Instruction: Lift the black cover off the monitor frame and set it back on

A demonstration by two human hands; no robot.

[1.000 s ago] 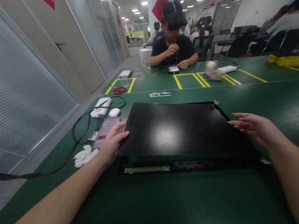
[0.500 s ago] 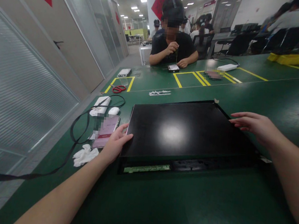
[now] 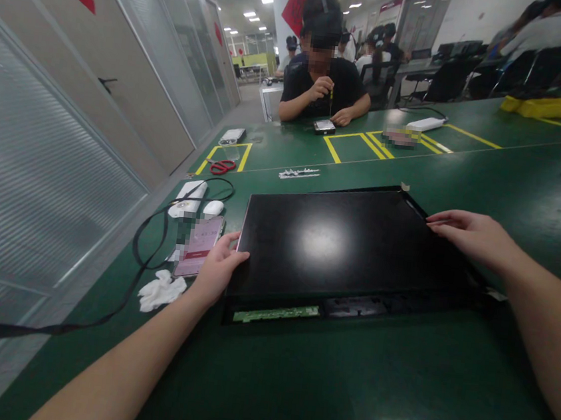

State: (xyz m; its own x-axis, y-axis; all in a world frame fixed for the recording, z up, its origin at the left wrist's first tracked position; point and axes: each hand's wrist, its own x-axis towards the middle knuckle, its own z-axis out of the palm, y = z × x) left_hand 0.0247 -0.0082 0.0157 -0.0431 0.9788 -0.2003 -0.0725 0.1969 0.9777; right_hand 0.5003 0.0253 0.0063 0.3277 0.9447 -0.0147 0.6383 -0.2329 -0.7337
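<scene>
A large flat black screen panel (image 3: 342, 243) lies on the green table (image 3: 343, 377), resting in a black frame. A green circuit strip (image 3: 277, 314) shows along the near edge under the panel. My left hand (image 3: 216, 270) grips the panel's left near corner, thumb on top. My right hand (image 3: 468, 233) lies on the panel's right edge with the fingers stretched out and flat.
Left of the panel lie a phone (image 3: 199, 245), a white mouse (image 3: 213, 208), a white box (image 3: 186, 199), a black strap (image 3: 146, 249) and a crumpled white cloth (image 3: 160, 289). Red scissors (image 3: 222, 166) sit farther back. A person (image 3: 322, 74) works with a screwdriver at the far side.
The panel's left near corner has come down from a raised tilt and now lies nearly flat in the frame. My left hand lowered with it; my right hand stayed at the right edge.
</scene>
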